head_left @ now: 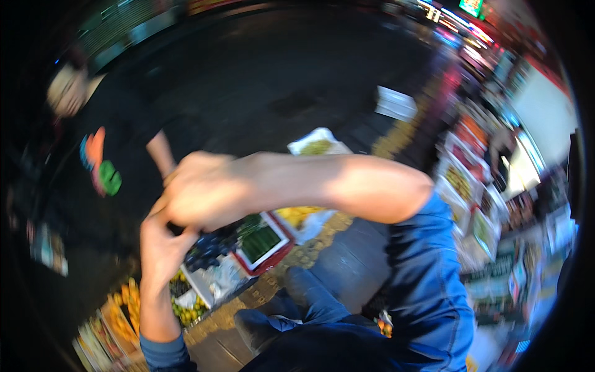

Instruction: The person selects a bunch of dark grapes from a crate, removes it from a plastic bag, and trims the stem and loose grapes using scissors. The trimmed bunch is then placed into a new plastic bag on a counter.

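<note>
My right arm reaches across the view from the right, and my right hand is curled with its back toward me. Just below it, my left hand is raised, its thumb and fingers bent toward the right hand. The two hands meet in front of me, blurred by motion. Whatever lies between the fingers is hidden. Close behind the right hand is the forearm of another person, whose own hand is mostly covered. Beneath my hands are dark bunches of fruit, likely grapes, and a white-rimmed tray of long green produce.
The other person, in a dark top with a bright print, stands at far left. Yellow fruit, a clear plastic bag, green round fruit and orange fruit line the kerb. Produce boxes stand at right. A white sheet lies on the road.
</note>
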Available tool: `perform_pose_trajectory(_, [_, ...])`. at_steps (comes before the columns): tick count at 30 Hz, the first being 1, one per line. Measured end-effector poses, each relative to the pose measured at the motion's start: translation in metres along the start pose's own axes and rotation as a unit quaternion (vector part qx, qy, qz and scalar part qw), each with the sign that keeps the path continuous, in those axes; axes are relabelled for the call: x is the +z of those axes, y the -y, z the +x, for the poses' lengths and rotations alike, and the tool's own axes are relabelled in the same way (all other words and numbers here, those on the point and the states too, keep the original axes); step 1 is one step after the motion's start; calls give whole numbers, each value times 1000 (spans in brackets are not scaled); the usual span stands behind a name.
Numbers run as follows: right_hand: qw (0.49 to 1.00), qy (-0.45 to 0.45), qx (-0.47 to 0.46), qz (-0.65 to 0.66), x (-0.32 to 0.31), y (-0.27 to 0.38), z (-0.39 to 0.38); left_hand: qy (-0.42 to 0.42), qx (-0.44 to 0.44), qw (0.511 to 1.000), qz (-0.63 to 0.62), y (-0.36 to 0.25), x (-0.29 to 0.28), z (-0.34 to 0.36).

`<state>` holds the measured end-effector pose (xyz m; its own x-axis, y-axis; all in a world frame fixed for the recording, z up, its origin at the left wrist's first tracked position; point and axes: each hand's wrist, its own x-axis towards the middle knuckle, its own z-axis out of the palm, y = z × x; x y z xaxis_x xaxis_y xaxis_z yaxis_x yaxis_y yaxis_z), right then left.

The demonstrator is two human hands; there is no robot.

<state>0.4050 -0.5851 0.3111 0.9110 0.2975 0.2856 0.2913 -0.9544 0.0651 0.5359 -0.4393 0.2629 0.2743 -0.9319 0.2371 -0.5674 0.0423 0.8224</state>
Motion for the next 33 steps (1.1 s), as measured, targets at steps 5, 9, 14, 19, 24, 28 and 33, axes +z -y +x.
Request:
perform_pose_trajectory(5, [994,-10,100,-45,-124,12,-58,55,10,998,16,-118,10,44])
perform_pose_trajectory(9, [963,-45,260,-54,-190,35,-140,123,139,981,55,-200,58,66])
perform_pose_trajectory(14, [906,-173,387,-3,-229,56,-285,188,184,964,37,-298,168,80])
perform_pose_trajectory(19, [859,-260,434,-76,-252,97,-428,285,257,923,5,-377,304,77])
perform_pose_trajectory(24, [808,-242,519,-139,-308,169,-573,377,336,861,-51,-480,445,62])
perform_pose_trajectory(28, [746,-238,585,-210,-344,228,-686,504,366,777,-89,-556,573,58])
perform_pose_trajectory(33, [634,-318,675,-206,-363,318,-819,667,377,610,-204,-638,743,32])
